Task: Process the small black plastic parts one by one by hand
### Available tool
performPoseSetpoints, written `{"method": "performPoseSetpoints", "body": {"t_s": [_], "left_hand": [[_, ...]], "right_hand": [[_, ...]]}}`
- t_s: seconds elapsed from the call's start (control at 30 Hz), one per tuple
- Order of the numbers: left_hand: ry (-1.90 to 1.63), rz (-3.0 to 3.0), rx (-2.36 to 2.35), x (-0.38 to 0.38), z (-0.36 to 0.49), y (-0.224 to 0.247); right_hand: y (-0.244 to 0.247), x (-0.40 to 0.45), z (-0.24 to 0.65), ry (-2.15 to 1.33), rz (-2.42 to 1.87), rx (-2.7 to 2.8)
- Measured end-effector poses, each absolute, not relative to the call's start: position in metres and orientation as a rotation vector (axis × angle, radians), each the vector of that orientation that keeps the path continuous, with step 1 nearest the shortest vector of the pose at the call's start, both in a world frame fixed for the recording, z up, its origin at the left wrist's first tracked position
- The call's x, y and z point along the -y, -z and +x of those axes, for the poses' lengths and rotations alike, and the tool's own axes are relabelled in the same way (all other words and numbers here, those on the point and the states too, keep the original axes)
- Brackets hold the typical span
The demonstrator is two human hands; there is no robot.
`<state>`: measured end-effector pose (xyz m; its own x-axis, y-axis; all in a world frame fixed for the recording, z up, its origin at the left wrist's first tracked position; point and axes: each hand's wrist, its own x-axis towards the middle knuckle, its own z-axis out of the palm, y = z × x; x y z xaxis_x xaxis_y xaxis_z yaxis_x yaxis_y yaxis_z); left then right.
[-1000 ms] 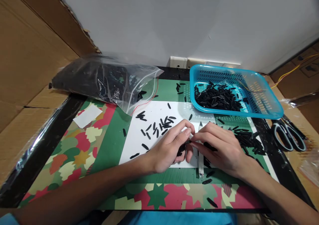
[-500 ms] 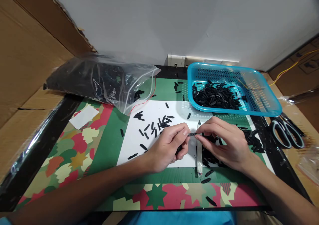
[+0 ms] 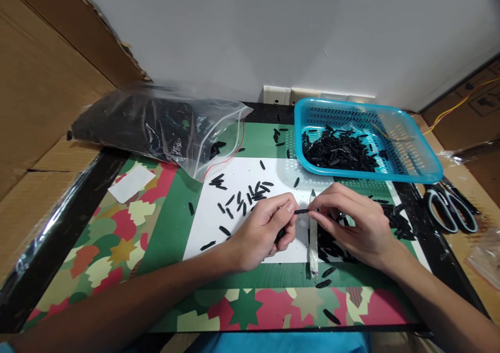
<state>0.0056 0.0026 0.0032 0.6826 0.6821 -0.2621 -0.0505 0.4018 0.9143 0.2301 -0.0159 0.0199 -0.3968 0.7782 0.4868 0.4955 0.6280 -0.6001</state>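
Between my two hands is a small, slim black piece (image 3: 301, 212), lying level above the white paper (image 3: 209, 215). My left hand (image 3: 269, 228) pinches its left end with thumb and forefinger; more black shows under the curled fingers. My right hand (image 3: 353, 220) closes thumb and fingertips on the other end. Below it, a pale paper-wrapped pencil (image 3: 313, 243) lies pointing away from me. Several loose black pieces (image 3: 255, 192) are scattered on the paper to the left, and a heap of them (image 3: 332, 246) sits partly hidden under my right hand.
A blue plastic basket (image 3: 410, 177) at the back right holds many black pieces. A clear zip bag (image 3: 156, 129) full of dark material lies back left. Scissors (image 3: 449, 210) rest at the right edge. A white paper scrap (image 3: 132, 184) lies on the patterned sheet (image 3: 117, 249).
The black piece has turned slightly about its length between my fingertips, its marked face now looking plainer. Both hands stay in nearly the same place.
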Motion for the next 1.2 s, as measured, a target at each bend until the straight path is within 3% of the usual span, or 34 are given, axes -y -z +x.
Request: {"method": "performPoseSetpoints", "body": {"t_s": [1.2], "left_hand": [[-0.537,1.064,-0.668,-0.0017,0.0047,-0.0038]], "right_hand": [[-0.0183,0.0152,0.2312,-0.42,-0.961,2.065]]}}
